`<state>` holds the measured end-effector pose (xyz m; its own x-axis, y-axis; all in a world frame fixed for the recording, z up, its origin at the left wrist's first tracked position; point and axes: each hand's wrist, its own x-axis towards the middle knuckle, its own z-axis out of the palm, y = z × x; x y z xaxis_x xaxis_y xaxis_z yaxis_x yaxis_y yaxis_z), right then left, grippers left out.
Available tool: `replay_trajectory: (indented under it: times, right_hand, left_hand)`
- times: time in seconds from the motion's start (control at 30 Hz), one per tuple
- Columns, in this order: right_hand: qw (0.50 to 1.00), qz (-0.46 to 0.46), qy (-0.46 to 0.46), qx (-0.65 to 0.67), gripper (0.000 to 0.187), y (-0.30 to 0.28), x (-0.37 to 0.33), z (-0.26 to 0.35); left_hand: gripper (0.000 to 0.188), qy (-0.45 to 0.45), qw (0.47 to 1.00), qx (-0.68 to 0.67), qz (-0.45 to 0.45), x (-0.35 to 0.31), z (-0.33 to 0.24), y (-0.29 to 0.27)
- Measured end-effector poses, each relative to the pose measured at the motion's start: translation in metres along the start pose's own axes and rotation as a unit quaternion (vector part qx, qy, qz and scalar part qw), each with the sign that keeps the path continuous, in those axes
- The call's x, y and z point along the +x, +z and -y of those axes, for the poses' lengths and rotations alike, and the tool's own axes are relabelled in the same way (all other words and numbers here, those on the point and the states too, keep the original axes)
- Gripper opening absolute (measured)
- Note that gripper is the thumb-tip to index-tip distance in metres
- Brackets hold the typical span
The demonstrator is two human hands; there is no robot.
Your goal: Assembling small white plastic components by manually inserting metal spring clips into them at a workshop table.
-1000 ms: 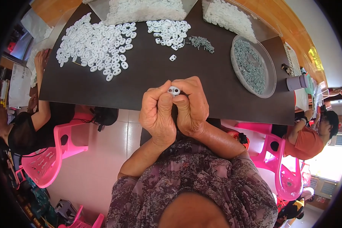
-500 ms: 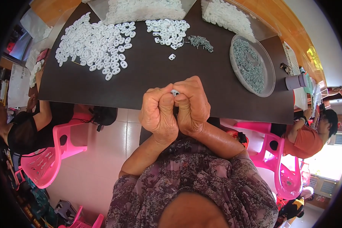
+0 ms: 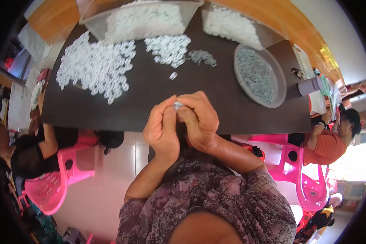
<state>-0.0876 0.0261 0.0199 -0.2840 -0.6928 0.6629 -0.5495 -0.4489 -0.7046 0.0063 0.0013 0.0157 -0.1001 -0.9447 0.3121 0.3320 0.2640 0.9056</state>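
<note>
Over the near edge of the dark table (image 3: pixel 150 89), my left hand (image 3: pixel 162 129) and my right hand (image 3: pixel 200 120) meet. Between their thumbs and fingers they pinch one small white plastic piece (image 3: pixel 177 105), mostly covered by the fingertips. Beyond my hands lies a single white piece (image 3: pixel 173 76). Farther back is a small pile of white plastic pieces (image 3: pixel 168 49), with a little heap of grey screws (image 3: pixel 202 57) right beside it. A large spread of white oval pieces with two holes (image 3: pixel 97 67) covers the table's left part.
Two clear bins (image 3: pixel 195 9) (image 3: pixel 268 34) of white parts stand at the back. On the right are a round clear tub (image 3: pixel 281 87) of grey screws and a lilac cup (image 3: pixel 309 87). Pink chairs (image 3: pixel 53 187) flank me, with people seated at both sides.
My view has tilted and shifted, so the table's contents appear lower and slightly left. Both hands still pinch the white piece together, now turned a little.
</note>
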Motion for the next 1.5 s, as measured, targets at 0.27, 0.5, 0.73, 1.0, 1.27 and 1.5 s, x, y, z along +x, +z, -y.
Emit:
replay_trajectory:
  times: [0.27, 0.5, 0.73, 1.0, 1.27, 1.5]
  right_hand:
    - [0.991, -0.05, 0.014, -0.127, 0.009, -0.062, 0.068, -0.027]
    - [0.963, -0.109, 0.053, -0.241, 0.019, -0.152, 0.223, -0.069]
    - [0.88, -0.062, -0.192, -0.431, 0.011, -0.129, 0.198, -0.079]
    - [0.939, 0.121, -0.117, -0.3, 0.013, -0.077, 0.116, -0.088]
    - [0.909, 0.185, -0.164, -0.337, 0.016, -0.045, 0.109, -0.12]
    - [0.867, 0.231, -0.212, -0.387, 0.02, -0.043, 0.109, -0.12]
  left_hand:
    - [0.022, -0.029, 0.97, 0.213, 0.113, 0.043, 0.009, -0.014]
    - [0.012, 0.16, 0.899, 0.385, 0.134, 0.093, 0.023, -0.008]
    - [0.01, 0.237, 0.792, 0.521, 0.213, 0.098, 0.044, 0.008]
    - [0.01, 0.206, 0.775, 0.534, 0.269, 0.106, 0.041, 0.01]
    - [0.014, 0.109, 0.874, 0.397, 0.259, 0.077, 0.019, -0.005]
    - [0.02, 0.065, 0.931, 0.298, 0.201, 0.064, 0.021, -0.016]
